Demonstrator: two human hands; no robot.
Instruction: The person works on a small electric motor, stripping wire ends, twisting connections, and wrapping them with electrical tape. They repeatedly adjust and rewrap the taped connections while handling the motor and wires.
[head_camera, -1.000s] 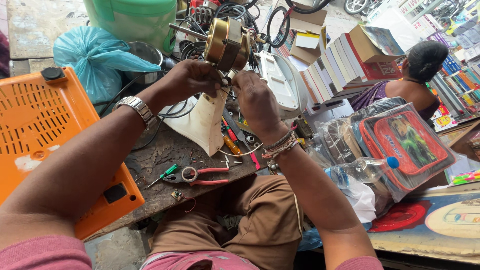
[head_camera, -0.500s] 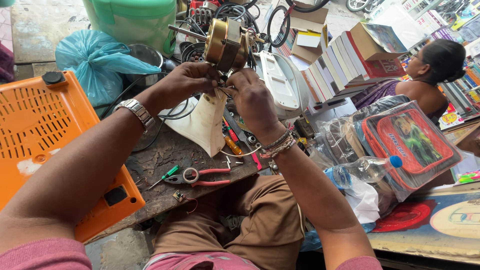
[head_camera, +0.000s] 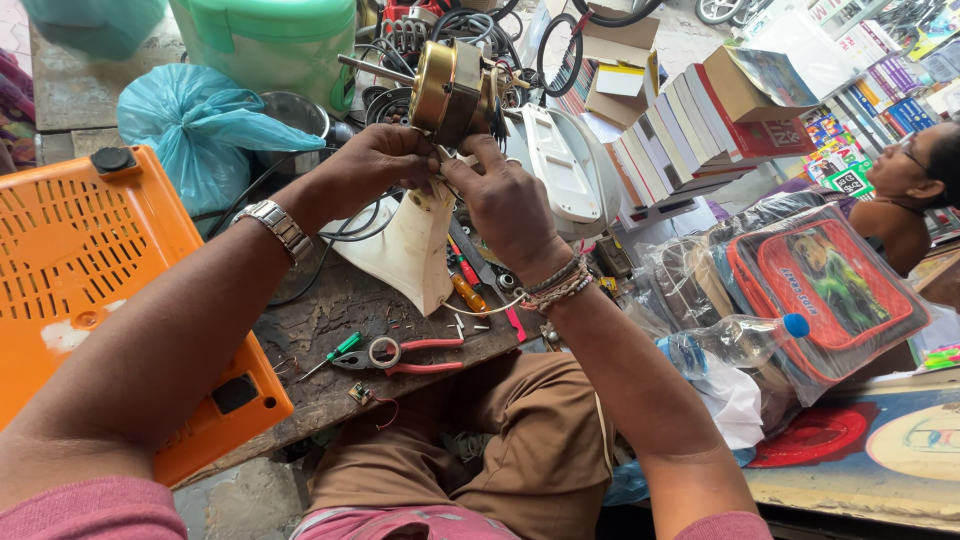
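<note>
A brass-coloured fan motor (head_camera: 452, 92) with a steel shaft sits on top of a cream plastic neck (head_camera: 410, 250). My left hand (head_camera: 372, 170), with a metal watch on its wrist, grips the joint just under the motor. My right hand (head_camera: 505, 205), with string bracelets on its wrist, pinches the same spot from the right side. Thin wires hang down from between my fingers. What my fingertips hold there is too small to tell.
On the worn wooden bench (head_camera: 330, 320) lie red-handled pliers (head_camera: 405, 354), a green screwdriver (head_camera: 335, 352) and an orange one (head_camera: 467, 293). An orange plastic casing (head_camera: 95, 260) stands at left, a blue bag (head_camera: 205, 125) behind, a white fan cover (head_camera: 560, 165), stacked books (head_camera: 680, 130), a water bottle (head_camera: 735, 340). Another person (head_camera: 915, 185) sits at right.
Both hands stay at the base of the motor; my right hand has shifted slightly up against the joint. The view has moved a little.
</note>
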